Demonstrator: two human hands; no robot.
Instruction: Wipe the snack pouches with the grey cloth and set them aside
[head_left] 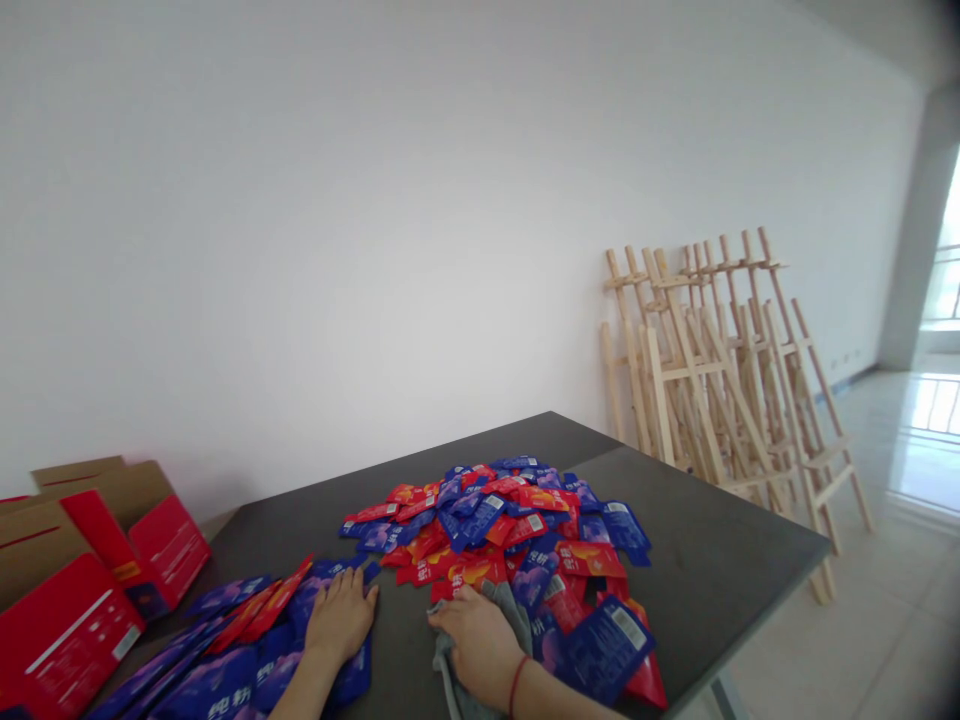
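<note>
My left hand lies flat, fingers stretched out, on the edge of a spread of blue packets at the left front. A few red packets lie among these. My right hand, with a red cord on the wrist, is closed on a grey cloth pressed to the dark table. Just beyond and beside the cloth is a big loose heap of blue and red packets. Part of the cloth is hidden under my right hand.
Red cardboard boxes with open brown flaps stand at the table's left end. Behind the table is a white wall. Several wooden easels lean on it to the right, above a shiny tiled floor.
</note>
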